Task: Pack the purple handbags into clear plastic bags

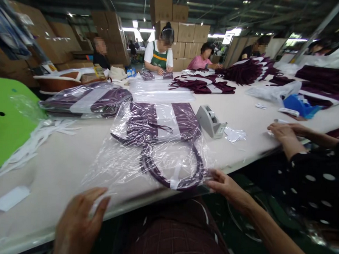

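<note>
A clear plastic bag (116, 166) lies on the table around a folded dark purple bag with a pale band (188, 120). Its looped purple handles (200, 162) point toward me, with a white wrap at the near end. My left hand (81, 221) is at the table's front edge, by the plastic bag's near left side. Its thumb and fingers are apart, slightly blurred. On the other side, my right hand (226, 187) has its fingers closed at the plastic bag's near right edge, beside the handles.
A grey tape dispenser (211, 123) stands behind the bag, near white slips (235, 134). Left are a wrapped purple bag (105, 99), white strips (32, 146) and a green board (10, 122). A co-worker's hands (285, 131) are at right; other people work across the table.
</note>
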Demonstrator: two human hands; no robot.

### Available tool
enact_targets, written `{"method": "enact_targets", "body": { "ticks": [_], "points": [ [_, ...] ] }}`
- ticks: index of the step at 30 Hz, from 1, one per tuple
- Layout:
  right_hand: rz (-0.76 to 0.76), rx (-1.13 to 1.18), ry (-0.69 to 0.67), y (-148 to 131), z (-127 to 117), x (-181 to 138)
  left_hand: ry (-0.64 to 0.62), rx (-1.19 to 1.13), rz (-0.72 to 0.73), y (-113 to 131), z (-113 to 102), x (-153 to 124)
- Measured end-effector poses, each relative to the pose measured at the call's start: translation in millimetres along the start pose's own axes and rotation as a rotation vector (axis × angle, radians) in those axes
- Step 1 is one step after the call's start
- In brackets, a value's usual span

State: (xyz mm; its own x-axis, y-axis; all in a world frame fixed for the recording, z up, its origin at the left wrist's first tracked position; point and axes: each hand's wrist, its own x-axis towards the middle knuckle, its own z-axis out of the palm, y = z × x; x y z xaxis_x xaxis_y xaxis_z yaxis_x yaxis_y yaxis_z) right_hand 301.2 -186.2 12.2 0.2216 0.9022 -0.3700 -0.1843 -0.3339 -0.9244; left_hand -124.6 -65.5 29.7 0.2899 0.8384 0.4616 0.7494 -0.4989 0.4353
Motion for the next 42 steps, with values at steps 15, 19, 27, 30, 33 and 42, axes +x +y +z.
{"method": "enact_targets", "body": {
  "ticks": [15, 19, 27, 30, 33, 42],
  "points": [
    [-0.394, -0.559, 0.431, 12.1, 31.7, 1.1, -0.166, -0.192, 0.899, 144.7, 141.9, 8.2],
    [-0.458, -0.714, 0.469, 8.1, 35.4, 6.0, -0.083, -0.028, 0.803, 146.3, 151.5, 12.8],
    [-0.6, -0.784, 0.568, 6.6, 38.4, 11.0, -0.237, 0.23, 0.764, 169.9, 162.9, 20.9],
    [-0.628, -0.822, 0.563, 8.0, 42.0, 15.9, -0.255, 0.258, 0.71, 179.5, 163.7, 26.9],
    [-0.689, -0.816, 0.567, 10.0, 40.6, 17.3, -0.237, 0.266, 0.649, 176.2, 161.4, 31.8],
    [-0.9, -0.945, 0.663, 19.7, -14.6, -39.6, -0.119, 0.352, 0.555, 64.5, 137.7, 18.3]
  ]
}}
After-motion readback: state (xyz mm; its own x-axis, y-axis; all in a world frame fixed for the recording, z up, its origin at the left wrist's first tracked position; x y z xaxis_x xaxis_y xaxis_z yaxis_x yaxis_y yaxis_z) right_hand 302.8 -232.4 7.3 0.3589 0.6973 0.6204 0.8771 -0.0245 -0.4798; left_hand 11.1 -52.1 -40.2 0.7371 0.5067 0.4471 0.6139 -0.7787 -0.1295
